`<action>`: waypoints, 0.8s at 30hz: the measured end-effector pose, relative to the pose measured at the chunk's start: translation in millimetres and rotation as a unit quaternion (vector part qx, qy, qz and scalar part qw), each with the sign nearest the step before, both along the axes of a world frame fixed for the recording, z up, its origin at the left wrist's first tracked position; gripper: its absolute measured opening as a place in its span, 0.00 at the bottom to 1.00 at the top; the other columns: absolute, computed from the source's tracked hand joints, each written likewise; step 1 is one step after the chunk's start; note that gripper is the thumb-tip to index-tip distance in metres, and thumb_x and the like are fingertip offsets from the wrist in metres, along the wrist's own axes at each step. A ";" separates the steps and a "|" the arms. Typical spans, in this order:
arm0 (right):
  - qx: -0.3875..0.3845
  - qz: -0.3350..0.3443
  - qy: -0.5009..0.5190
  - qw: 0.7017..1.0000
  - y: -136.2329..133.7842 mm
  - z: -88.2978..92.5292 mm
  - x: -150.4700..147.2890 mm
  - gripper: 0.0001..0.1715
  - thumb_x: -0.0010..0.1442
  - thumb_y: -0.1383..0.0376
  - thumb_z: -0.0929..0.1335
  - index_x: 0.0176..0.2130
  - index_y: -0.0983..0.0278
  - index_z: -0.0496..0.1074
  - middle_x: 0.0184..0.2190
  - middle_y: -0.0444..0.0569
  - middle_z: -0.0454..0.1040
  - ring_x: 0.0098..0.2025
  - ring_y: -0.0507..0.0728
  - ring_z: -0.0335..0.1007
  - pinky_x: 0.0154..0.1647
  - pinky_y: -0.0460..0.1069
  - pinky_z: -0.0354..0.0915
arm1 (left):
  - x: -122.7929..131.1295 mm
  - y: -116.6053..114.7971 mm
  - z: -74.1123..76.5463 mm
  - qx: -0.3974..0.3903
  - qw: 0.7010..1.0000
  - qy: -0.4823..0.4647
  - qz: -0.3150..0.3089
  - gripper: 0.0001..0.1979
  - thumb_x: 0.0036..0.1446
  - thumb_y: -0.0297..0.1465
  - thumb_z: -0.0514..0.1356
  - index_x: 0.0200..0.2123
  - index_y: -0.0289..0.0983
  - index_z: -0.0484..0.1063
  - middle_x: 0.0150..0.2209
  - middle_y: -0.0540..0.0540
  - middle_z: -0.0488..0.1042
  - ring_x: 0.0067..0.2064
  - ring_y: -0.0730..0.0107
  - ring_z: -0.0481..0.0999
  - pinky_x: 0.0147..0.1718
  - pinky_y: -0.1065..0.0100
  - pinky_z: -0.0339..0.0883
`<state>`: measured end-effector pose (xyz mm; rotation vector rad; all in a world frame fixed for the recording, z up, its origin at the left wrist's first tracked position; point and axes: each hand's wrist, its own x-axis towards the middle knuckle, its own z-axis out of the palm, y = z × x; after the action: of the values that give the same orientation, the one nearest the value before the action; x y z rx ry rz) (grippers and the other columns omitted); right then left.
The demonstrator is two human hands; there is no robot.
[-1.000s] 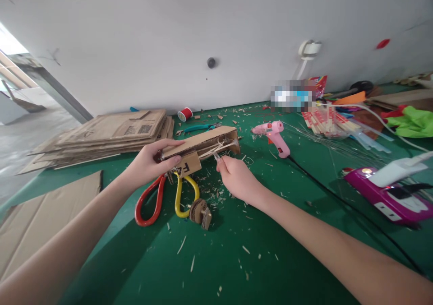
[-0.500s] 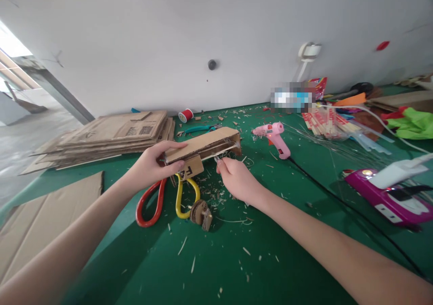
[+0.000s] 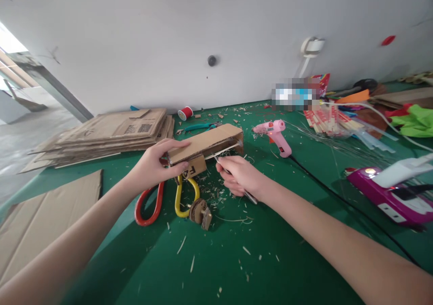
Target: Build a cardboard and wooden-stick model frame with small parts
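Observation:
My left hand [image 3: 156,163] grips the near end of a long, narrow cardboard box [image 3: 206,142], thumb below and fingers over the top. Its side facing me is open, and a pale thin stick [image 3: 223,151] shows along it. A printed cardboard flap [image 3: 192,168] hangs under the box. In my right hand [image 3: 238,175] is a slim silver tool [image 3: 251,198], its tip against the stick near the box opening; its exact kind is unclear. Below the box lie a red looped handle [image 3: 138,212] and a yellow looped handle [image 3: 177,201], beside small cardboard discs on a stick [image 3: 200,212].
A pink glue gun [image 3: 278,138] lies right of the box, its black cord trailing to the right. A purple power strip [image 3: 379,196] is at the right. Stacked cardboard [image 3: 115,127], a red thread spool [image 3: 185,113] and teal-handled pliers [image 3: 198,127] lie behind. Wood scraps litter the green table [image 3: 270,260].
My right hand has turned and shifted slightly right, so more of the silver tool shows below it. The box has moved slightly right with my left hand.

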<state>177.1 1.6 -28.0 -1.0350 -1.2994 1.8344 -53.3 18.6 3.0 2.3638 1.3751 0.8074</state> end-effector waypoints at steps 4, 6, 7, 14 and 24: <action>0.025 -0.064 0.031 0.997 -0.8 -3.2 -1.0 0.18 0.62 0.50 0.60 0.30 0.61 0.60 0.11 0.32 0.53 0.09 0.45 0.41 0.08 0.42 0.44 | 0.7 -0.5 0.4 0.008 1.000 0.006 -0.003 0.25 0.51 0.41 0.62 0.52 0.41 0.69 0.45 0.45 0.71 0.36 0.68 0.70 0.27 0.71 0.63; 0.061 -0.095 0.006 0.994 -0.3 -6.1 -5.3 0.20 0.59 0.47 0.62 0.29 0.60 0.59 0.12 0.32 0.54 0.09 0.45 0.44 0.08 0.43 0.46 | 2.9 -2.2 -0.3 0.018 1.000 0.012 -0.006 0.25 0.51 0.40 0.62 0.52 0.41 0.68 0.46 0.44 0.71 0.38 0.67 0.71 0.28 0.71 0.64; 0.076 -0.112 -0.010 0.991 0.3 -7.5 -7.7 0.20 0.59 0.48 0.63 0.28 0.60 0.58 0.11 0.32 0.53 0.09 0.45 0.45 0.08 0.43 0.47 | 4.4 -3.4 -0.9 0.025 1.000 0.015 -0.009 0.25 0.50 0.40 0.62 0.52 0.41 0.68 0.47 0.44 0.70 0.39 0.66 0.71 0.29 0.71 0.65; 0.118 -0.244 -0.073 0.960 10.8 -15.4 -0.8 0.13 0.60 0.56 0.62 0.28 0.60 0.59 0.13 0.34 0.54 0.10 0.46 0.49 0.11 0.45 0.51 | 5.4 -5.8 0.0 0.079 0.997 0.018 0.004 0.26 0.50 0.40 0.61 0.53 0.42 0.67 0.52 0.43 0.68 0.48 0.60 0.70 0.37 0.66 0.68; 0.312 -0.341 -0.255 0.849 19.1 0.8 32.5 0.11 0.55 0.57 0.66 0.33 0.60 0.60 0.22 0.40 0.61 0.21 0.50 0.58 0.23 0.47 0.56 | -20.4 5.6 13.4 0.002 0.982 -0.186 0.044 0.27 0.48 0.39 0.66 0.52 0.47 0.65 0.46 0.48 0.70 0.41 0.64 0.73 0.37 0.63 0.72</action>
<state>209.6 20.7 -27.1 -1.3985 -1.4150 0.5473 -73.7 24.1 16.4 2.0306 1.3213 1.2047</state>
